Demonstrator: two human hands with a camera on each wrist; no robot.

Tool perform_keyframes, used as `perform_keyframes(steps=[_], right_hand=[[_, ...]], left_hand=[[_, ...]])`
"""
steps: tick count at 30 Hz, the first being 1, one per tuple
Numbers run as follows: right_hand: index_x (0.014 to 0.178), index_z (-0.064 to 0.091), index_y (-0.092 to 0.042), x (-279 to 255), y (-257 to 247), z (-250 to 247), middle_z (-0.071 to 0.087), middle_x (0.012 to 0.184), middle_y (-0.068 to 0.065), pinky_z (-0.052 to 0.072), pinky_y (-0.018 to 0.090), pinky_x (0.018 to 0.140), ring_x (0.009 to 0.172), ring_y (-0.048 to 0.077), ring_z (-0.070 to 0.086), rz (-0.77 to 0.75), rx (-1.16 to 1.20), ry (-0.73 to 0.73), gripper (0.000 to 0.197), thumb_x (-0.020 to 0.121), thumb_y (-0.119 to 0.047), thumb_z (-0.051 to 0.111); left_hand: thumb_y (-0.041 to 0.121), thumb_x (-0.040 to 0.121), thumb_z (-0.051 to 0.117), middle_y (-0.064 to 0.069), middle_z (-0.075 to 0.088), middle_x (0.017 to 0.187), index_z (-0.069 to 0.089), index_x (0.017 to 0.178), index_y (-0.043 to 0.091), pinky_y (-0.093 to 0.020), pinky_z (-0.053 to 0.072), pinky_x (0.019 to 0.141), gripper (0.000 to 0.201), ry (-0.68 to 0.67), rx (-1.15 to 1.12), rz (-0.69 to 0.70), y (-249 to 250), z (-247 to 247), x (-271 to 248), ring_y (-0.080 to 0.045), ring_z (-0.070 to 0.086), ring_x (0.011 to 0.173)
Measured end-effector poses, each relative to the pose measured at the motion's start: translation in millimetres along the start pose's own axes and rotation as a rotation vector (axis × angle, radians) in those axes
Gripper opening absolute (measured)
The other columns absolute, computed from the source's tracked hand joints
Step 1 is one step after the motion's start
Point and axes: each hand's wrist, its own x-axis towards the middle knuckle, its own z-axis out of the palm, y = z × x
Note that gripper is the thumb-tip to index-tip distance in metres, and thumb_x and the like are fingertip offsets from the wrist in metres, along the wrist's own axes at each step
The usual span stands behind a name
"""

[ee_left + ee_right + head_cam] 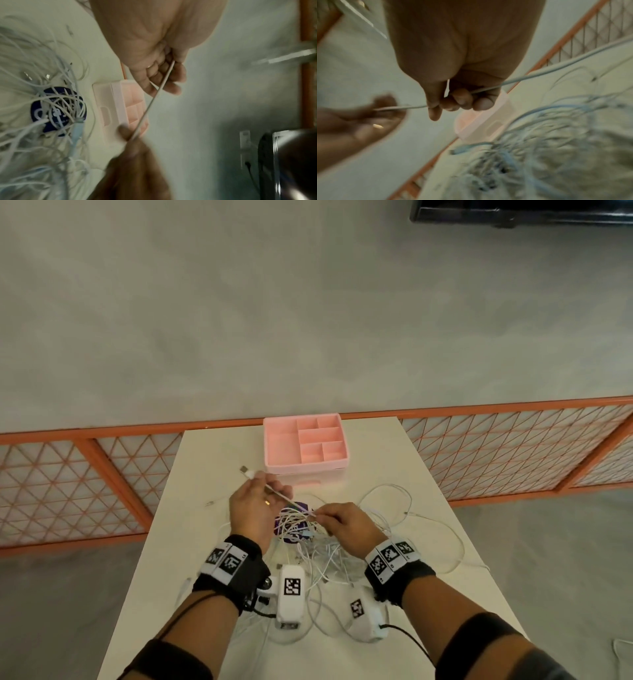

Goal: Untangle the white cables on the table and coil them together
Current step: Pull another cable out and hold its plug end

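A cream rectangular surface carries a pink plastic compartment tray beyond both hands. Tangled white cables lie beneath them. Left hand and right hand each pinch one taut white cable strand between them.

White cables, pink organiser, purple disc, orange lattice fence.
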Motion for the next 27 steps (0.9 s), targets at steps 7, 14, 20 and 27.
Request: perform_keyframes(steps=[7, 14, 20, 27], right_hand=[[0.114, 0.073, -0.021, -38, 87, -81, 0.071, 0.093, -0.007, 0.042, 0.016, 0.074, 0.078, 0.002, 0.059, 0.262, -0.439, -0.095, 0.028, 0.1, -0.036, 0.053], [0.091, 0.068, -0.035, -52, 131, -168, 0.069, 0.094, -0.005, 0.049, 0.027, 0.081, 0.085, 0.013, 0.063, 0.573, -0.747, 0.044, 0.024, 0.098, -0.02, 0.051], [0.094, 0.067, -0.036, -50, 162, -213, 0.065, 0.11, 0.009, 0.056, 0.042, 0.083, 0.09, 0.031, 0.062, 0.665, -0.918, 0.391, 0.034, 0.083, -0.008, 0.052], [0.112, 0.063, -0.009, -74, 135, -148, 0.069, 0.108, 0.007, 0.051, 0.028, 0.082, 0.093, 0.023, 0.064, 0.888, -0.92, 0.095, 0.021, 0.095, -0.017, 0.053]], left_hand=[[0.023, 0.107, 0.04, 0.006, 0.035, 0.052, 0.055, 0.082, 0.013, -0.02, 0.028, 0.04, 0.03, 0.105, -0.13, 0.005, 40, -34, 28, -0.007, 0.03, 0.042], [0.021, 0.105, 0.047, 0.005, 0.032, 0.054, 0.063, 0.091, 0.004, -0.019, 0.02, 0.037, 0.028, -0.029, 0.158, -0.112, 30, -54, 18, -0.006, 0.025, 0.041], [0.022, 0.104, 0.05, 0.003, 0.03, 0.056, 0.067, 0.092, 0.0, -0.019, 0.019, 0.041, 0.03, -0.18, 0.449, -0.224, -7, -64, -5, -0.01, 0.023, 0.047], [0.024, 0.103, 0.051, 0.003, 0.033, 0.055, 0.068, 0.09, 0.003, -0.019, 0.02, 0.043, 0.03, -0.099, 0.495, -0.238, -22, -76, -7, -0.011, 0.024, 0.047]])
